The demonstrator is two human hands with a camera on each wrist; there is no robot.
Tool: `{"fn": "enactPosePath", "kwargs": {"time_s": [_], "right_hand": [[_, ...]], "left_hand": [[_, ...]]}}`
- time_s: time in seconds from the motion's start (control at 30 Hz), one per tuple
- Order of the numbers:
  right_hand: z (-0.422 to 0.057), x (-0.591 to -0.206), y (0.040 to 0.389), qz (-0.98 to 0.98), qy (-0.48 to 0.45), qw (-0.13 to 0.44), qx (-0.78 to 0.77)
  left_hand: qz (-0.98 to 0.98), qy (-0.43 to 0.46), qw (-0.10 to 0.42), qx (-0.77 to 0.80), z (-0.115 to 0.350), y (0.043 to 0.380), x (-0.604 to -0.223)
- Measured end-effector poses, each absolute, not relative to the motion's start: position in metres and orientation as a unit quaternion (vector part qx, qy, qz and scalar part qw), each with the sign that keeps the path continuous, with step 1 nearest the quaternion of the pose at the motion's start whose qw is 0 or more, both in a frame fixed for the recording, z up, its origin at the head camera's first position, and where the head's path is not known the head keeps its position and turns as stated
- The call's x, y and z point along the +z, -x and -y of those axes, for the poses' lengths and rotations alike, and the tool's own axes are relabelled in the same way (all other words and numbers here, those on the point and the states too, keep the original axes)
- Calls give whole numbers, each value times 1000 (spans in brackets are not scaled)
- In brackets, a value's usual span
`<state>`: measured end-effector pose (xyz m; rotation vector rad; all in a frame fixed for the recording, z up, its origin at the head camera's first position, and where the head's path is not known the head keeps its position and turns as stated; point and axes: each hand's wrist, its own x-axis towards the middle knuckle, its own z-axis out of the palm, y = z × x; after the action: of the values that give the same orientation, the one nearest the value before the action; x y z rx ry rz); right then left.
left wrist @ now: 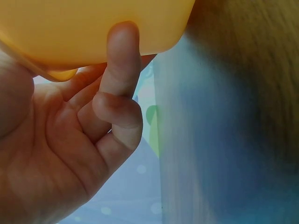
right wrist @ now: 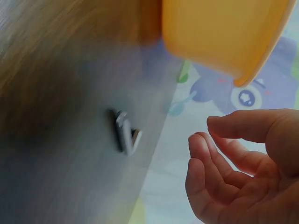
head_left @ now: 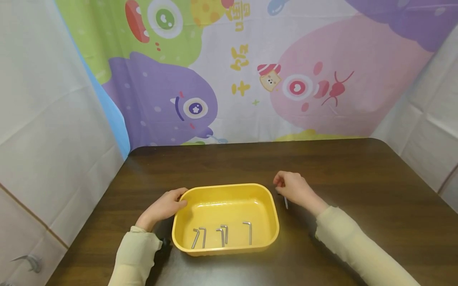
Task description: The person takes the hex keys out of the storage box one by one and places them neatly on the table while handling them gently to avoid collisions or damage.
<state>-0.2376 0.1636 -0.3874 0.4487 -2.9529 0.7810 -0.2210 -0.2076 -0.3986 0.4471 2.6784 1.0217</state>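
Note:
My left hand (head_left: pixel 163 207) grips the left rim of a yellow plastic tray (head_left: pixel 229 194). In the left wrist view its fingers (left wrist: pixel 122 60) lie against the outer wall, with the thumb side at the rim. Several L-shaped metal hex keys, one of them a hex key (head_left: pixel 250 233) on the right, lie along the near side of the tray floor. Just right of the tray my right hand (head_left: pixel 295 188) hovers above another hex key (head_left: pixel 286 202) on the table. In the right wrist view, this hand's fingers are loosely bent with nothing between them, apart from the key.
The dark wooden table (head_left: pixel 340 171) extends around the tray. Behind it hangs a curtain (head_left: pixel 247 115) with cartoon monsters, and pale walls stand at both sides. A metal hook-like fitting (head_left: pixel 33 262) shows at the lower left.

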Motion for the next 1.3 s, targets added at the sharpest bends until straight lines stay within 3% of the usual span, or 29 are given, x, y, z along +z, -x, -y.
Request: {"fn": "enactPosePath", "kwargs": {"time_s": [0.83,1.3], "right_hand": [[-128,-373,211,935,-212,109,264],[-111,-377,198,934,-243,82,250]], "left_hand": [[-917,-151,121,348,208,222,-401],[-918,-149,122,345,209,223,-401]]}}
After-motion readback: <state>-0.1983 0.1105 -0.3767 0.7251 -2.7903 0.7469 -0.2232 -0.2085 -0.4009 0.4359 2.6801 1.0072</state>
